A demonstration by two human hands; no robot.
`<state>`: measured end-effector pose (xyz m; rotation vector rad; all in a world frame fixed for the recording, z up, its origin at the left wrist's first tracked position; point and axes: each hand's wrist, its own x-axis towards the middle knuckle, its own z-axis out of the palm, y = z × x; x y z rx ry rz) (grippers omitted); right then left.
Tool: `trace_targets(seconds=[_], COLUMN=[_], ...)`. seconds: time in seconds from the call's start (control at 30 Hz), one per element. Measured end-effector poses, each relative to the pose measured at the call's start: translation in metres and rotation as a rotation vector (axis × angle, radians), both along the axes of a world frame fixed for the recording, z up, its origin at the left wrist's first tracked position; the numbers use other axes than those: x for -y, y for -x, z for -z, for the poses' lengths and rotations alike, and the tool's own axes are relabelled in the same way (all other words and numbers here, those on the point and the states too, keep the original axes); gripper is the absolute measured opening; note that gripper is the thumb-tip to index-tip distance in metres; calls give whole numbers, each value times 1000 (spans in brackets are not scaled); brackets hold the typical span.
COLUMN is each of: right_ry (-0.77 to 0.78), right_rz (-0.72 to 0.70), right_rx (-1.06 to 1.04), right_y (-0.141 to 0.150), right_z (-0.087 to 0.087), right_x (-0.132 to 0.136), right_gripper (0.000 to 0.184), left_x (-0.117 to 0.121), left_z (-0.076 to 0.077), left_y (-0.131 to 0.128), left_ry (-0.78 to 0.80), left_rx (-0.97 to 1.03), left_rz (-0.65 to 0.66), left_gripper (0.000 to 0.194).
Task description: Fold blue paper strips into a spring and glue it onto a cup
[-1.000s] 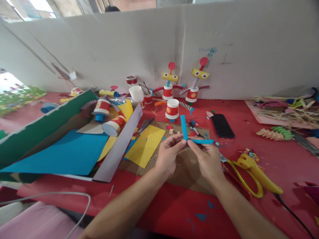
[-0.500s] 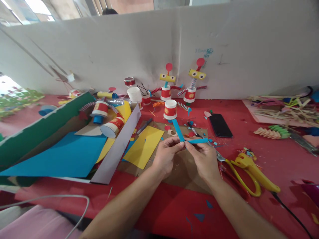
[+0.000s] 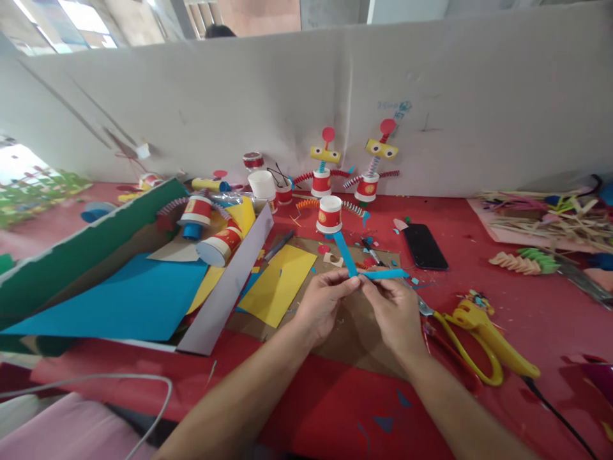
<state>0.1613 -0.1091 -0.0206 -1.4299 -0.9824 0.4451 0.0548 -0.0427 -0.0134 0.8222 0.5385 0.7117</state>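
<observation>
I've got a red counter (image 3: 453, 220) on my feed. Blue paper strips (image 3: 345, 254) mid-scene, meeting at a corner, pinched by left hand (image 3: 322, 303) and right hand (image 3: 393, 312) above brown cardboard (image 3: 354, 335). Yellow sheet (image 3: 278, 287) left, phone (image 3: 425, 246) right, cup robots (image 3: 321, 183) far back.

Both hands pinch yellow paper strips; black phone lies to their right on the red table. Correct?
Wrong colour: the head view shows blue paper strips. The left hand and right hand do pinch them, and the black phone lies to their right on the red table.
</observation>
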Motion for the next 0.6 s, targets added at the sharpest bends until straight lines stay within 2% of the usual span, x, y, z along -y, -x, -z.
trace_targets(seconds=[0.17, 0.37, 0.6], right_ry=[-59, -100, -13], right_rz=[1, -107, -163], right_rx=[49, -170, -105], right_y=[3, 2, 5], right_z=[-2, -4, -6], right_x=[0, 3, 4], right_gripper=[17, 14, 21], left_x=[2, -3, -6], left_z=[-8, -8, -2], left_y=[0, -2, -1], left_ry=[-28, 104, 199], left_rx=[-31, 41, 28], left_rz=[-10, 40, 7], left_gripper=[20, 22, 16])
